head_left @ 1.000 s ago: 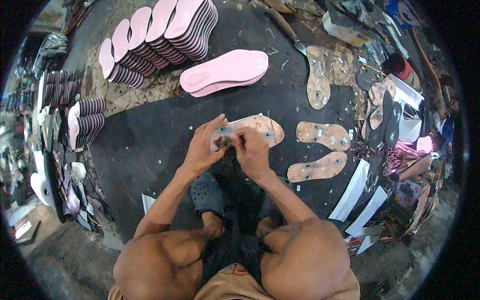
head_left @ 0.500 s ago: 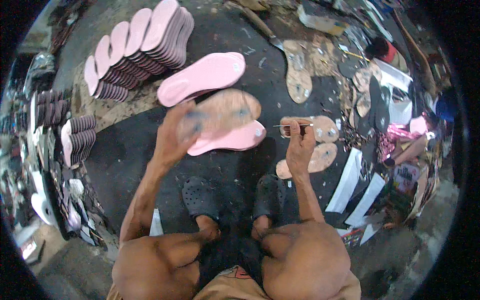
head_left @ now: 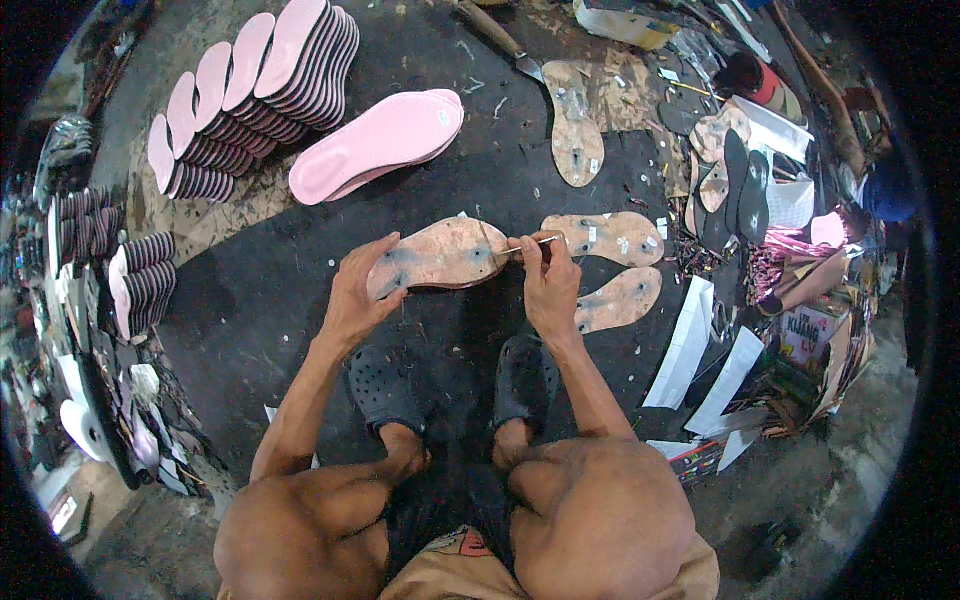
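Observation:
A tan sole-shaped template [head_left: 435,258] with dark smudges lies in front of me. Its edges line up over something beneath, of which only a thin rim shows along the bottom. My left hand [head_left: 362,292] grips its left end, fingers at the upper edge and thumb at the lower. In a pinch, my right hand [head_left: 550,290] holds a thin, slender pen-like tool [head_left: 537,243], the tip at the template's right end. Beyond the template rests a small stack of pink soles [head_left: 378,145]. Two more tan templates [head_left: 607,238] lie beside my right hand, partly covered by it.
Tall stacks of pink soles [head_left: 290,60] stand at the far left, with shorter stacks [head_left: 143,285] nearer. A knife [head_left: 500,38] with a wooden handle lies by another template [head_left: 577,125]. White strips [head_left: 685,342] and scraps crowd the right side. My clogs [head_left: 385,385] are below.
My left hand has brought the template down onto the nearer pink soles, now covered by it. My right hand has moved left, taking the thin tool to the template's end. The view has shifted slightly.

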Action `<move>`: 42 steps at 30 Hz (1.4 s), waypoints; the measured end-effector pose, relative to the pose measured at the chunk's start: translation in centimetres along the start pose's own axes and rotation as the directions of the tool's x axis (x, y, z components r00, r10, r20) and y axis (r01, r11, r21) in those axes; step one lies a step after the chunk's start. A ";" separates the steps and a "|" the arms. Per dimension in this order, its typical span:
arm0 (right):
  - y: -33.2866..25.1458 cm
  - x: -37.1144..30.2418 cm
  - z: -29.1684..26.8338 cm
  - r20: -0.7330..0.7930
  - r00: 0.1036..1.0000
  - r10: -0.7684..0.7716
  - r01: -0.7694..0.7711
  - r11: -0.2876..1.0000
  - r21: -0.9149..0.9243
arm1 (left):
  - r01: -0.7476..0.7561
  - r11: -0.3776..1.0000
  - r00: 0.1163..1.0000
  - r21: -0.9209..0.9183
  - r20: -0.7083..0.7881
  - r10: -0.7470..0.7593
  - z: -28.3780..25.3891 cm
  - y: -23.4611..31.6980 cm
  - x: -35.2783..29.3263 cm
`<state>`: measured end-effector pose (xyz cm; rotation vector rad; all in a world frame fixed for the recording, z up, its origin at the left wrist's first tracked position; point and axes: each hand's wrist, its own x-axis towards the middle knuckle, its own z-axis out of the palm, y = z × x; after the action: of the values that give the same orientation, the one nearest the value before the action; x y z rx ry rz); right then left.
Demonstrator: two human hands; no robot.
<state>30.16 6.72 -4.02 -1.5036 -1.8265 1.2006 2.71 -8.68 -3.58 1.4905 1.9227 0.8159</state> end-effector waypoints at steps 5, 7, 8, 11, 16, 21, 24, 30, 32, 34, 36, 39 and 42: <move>-0.2 0.0 2.3 -0.032 0.922 -0.385 0.378 0.917 -0.128 | 0.034 0.996 0.999 -0.086 0.016 -0.033 0.3 -0.4 0.3; -0.3 -0.1 2.7 0.056 0.872 -0.487 0.488 0.851 -0.192 | 0.025 0.987 1.000 -0.161 0.002 -0.025 0.6 -1.2 0.3; -1.8 -0.1 3.3 0.018 0.888 -0.459 0.457 0.881 -0.118 | 0.048 0.979 0.999 -0.197 0.004 -0.048 0.2 -1.2 0.1; -5.6 0.2 6.1 -0.029 0.921 -0.388 0.388 0.910 0.146 | 0.071 0.949 0.997 -0.306 0.023 -0.067 -0.2 -1.2 -0.1; -5.0 1.4 11.8 0.293 0.840 -0.457 0.444 0.889 0.112 | 0.115 0.983 0.993 -0.146 0.024 -0.113 0.3 -0.6 0.3; -3.6 -2.2 10.6 0.304 0.889 -0.343 0.356 0.934 0.013 | 0.004 1.000 1.000 -0.009 -0.003 -0.004 1.0 -0.6 -0.3; -3.5 -1.9 9.2 0.113 0.826 -0.553 0.543 0.833 0.107 | -0.112 0.989 0.985 0.100 -0.119 0.124 0.3 -0.1 1.2; -6.1 2.4 1.2 -0.131 0.971 -0.198 0.217 0.963 0.157 | -0.166 0.932 0.917 0.322 -0.297 0.266 -8.9 0.2 11.7; -4.2 2.9 -0.6 -0.148 0.981 -0.122 0.151 0.968 0.200 | -0.188 0.941 0.924 0.283 -0.275 0.267 -8.2 0.5 10.4; -2.1 2.1 -1.8 -0.181 0.983 -0.024 0.071 0.963 0.259 | -0.182 0.964 0.951 0.192 -0.216 0.222 -6.5 1.0 7.2; 0.5 0.8 -2.2 -0.188 0.981 0.054 0.006 0.953 0.304 | -0.126 0.991 0.986 0.049 -0.106 0.131 -3.5 0.6 2.2; 2.1 -0.2 -0.7 -0.058 0.995 0.082 -0.063 0.959 0.276 | -0.029 0.998 0.999 -0.051 0.032 0.030 -0.9 -0.8 0.3; 1.9 -0.9 0.4 -0.027 0.997 0.071 -0.060 0.956 0.288 | 0.000 0.997 0.999 -0.081 0.046 0.004 0.1 -0.8 0.4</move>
<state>31.07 5.76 -5.74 -1.4188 -1.5117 1.3922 2.20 -8.41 -4.25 1.4507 1.8326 0.8430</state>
